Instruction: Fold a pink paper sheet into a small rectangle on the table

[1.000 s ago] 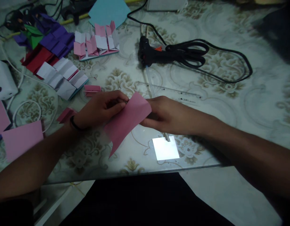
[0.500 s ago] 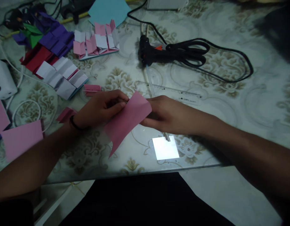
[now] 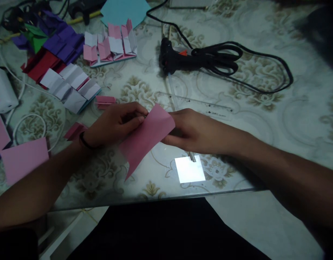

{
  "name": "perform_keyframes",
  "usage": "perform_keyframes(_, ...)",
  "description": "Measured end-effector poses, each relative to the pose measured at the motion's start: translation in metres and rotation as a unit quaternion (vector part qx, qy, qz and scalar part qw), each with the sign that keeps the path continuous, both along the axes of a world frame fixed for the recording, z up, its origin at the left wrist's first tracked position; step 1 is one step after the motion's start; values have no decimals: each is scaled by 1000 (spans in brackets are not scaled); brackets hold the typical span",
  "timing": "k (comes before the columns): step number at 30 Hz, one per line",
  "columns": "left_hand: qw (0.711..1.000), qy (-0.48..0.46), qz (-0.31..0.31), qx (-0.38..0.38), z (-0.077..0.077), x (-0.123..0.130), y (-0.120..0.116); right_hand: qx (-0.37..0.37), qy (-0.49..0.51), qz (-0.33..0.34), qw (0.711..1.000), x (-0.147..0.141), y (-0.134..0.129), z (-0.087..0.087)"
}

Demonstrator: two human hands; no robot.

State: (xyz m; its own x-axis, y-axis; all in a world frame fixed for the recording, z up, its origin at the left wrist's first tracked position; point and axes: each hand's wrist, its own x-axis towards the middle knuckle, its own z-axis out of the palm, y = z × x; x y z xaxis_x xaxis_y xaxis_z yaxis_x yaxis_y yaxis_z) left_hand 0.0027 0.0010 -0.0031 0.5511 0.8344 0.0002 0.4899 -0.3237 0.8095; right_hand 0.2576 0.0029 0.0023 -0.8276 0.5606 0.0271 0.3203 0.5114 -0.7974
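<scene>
A sheet of pink paper (image 3: 147, 139), slanted and slightly curled, is held up above the table between both hands. My left hand (image 3: 121, 121) pinches its upper left edge, the thumb lying along the paper and the fingers curled. My right hand (image 3: 189, 128) is at the paper's right edge, closed around it, with its fingertips hidden behind the sheet. Left of my left hand lie a small folded pink paper piece (image 3: 105, 102) and a darker pink one (image 3: 75, 131) near the wrist.
A black glue gun (image 3: 179, 59) with a coiled cord and a clear ruler (image 3: 196, 102) lie beyond my hands. Folded white paper panels (image 3: 71, 88), pink-and-white ones (image 3: 109, 47) and purple ones (image 3: 65, 43) are at back left. Pink sheets (image 3: 25, 159) lie left. A bright white square (image 3: 190, 171) shows near the table edge.
Hands and pink paper hold almost the same pose. The view has shifted very slightly; nothing is taken up or let go.
</scene>
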Motion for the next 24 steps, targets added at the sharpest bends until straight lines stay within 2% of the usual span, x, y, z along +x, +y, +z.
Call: perform_keyframes(24,1000,-13,-5,-2,-2,0,0,12,-3,1,1000,1,0,-1)
